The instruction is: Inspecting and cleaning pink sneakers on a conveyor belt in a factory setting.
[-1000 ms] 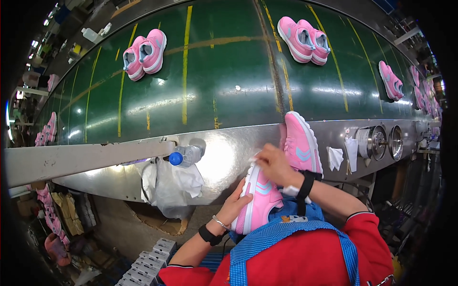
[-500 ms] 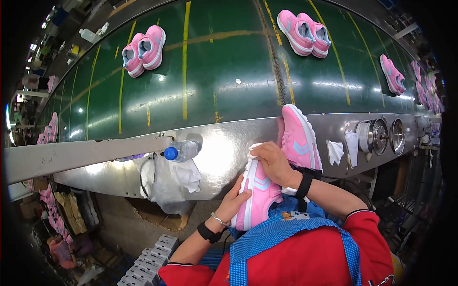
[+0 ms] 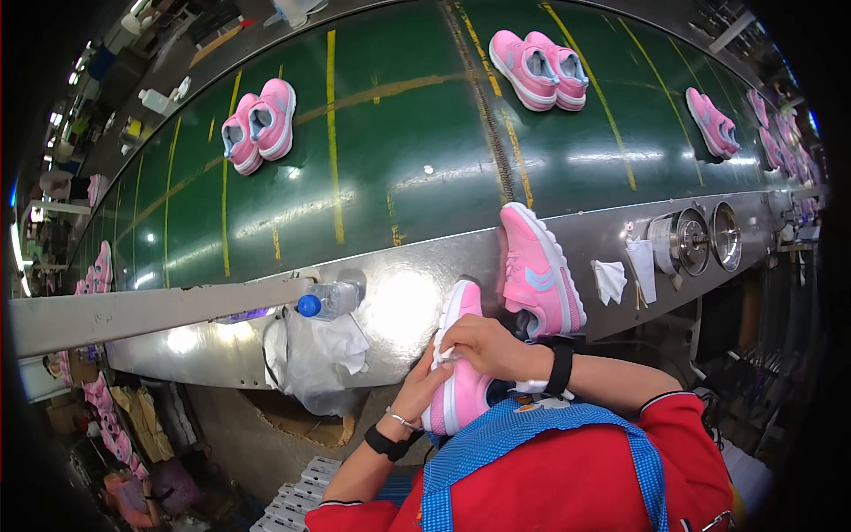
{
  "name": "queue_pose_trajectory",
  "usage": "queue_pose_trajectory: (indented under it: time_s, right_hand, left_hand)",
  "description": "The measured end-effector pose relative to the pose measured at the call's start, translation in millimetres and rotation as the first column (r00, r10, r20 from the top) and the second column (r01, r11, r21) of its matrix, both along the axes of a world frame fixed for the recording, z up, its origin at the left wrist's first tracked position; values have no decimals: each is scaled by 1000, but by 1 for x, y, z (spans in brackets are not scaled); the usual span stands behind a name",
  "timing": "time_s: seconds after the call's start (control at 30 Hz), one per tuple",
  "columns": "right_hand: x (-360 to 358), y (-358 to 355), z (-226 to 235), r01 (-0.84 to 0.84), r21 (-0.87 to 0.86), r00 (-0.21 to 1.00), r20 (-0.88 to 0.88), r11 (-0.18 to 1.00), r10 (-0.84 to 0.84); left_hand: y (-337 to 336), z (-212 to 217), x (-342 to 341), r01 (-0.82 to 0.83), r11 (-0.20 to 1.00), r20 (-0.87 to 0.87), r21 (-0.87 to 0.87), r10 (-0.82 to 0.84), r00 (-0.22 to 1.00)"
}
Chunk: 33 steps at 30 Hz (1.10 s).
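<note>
A pink sneaker (image 3: 464, 397) with a white sole is tilted on its side close to my apron, toe pointing away from me. My left hand (image 3: 417, 390) is closed around its sole edge on the left. The fingers of my right hand (image 3: 486, 346) pinch a small white cloth (image 3: 441, 356), mostly hidden by them, and press it against the side of the sole near mid-foot. Just right of my hands, a matching sneaker (image 3: 541, 270) with light blue chevrons rests on the metal ledge (image 3: 399, 306), its toe at the green belt.
Pairs of pink sneakers (image 3: 259, 129) (image 3: 539, 71) stand on the green conveyor belt (image 3: 390, 133). A blue-capped bottle (image 3: 332, 300) and a plastic bag (image 3: 310, 355) sit left on the ledge beneath a beige bar (image 3: 160, 306). White cloths (image 3: 610, 280) and round metal containers (image 3: 691, 241) are at right.
My right hand has moved the white cloth along the sole from near the toe back to mid-foot. My view has shifted somewhat; the left hand still grips the sneaker.
</note>
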State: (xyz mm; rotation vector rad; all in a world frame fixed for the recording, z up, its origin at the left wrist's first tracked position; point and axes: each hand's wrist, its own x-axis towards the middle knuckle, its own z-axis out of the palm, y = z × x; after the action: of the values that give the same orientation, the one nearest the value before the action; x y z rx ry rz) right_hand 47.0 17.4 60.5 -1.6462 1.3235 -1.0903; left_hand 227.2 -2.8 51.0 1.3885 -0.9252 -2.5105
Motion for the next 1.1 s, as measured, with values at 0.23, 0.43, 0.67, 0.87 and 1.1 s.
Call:
queue_pose_trajectory:
  time_s: [0.23,0.43,0.67,0.87,1.1]
  right_hand:
    - [-110,19,66,378,315,789,382,871,-481]
    - [-307,126,69,913,-269,321,11,306,-947]
    - [-358,177,36,850,-271,160,-683,451,-712]
    - [-224,115,69,867,-215,357,-362,450,-861]
    - [-73,64,-29,636,130,686,-547,761,-480]
  left_hand:
    - [-12,-15,10,-57,998,-138,24,59,989]
    - [-28,-47,-10,-26,1000,-223,2,25,974]
    - [-56,-86,-22,-236,965,-211,117,256,943]
    - [-47,-80,-27,-332,920,-15,-209,336,942]
    - [-39,-81,-24,7,865,11,-502,-2,1000]
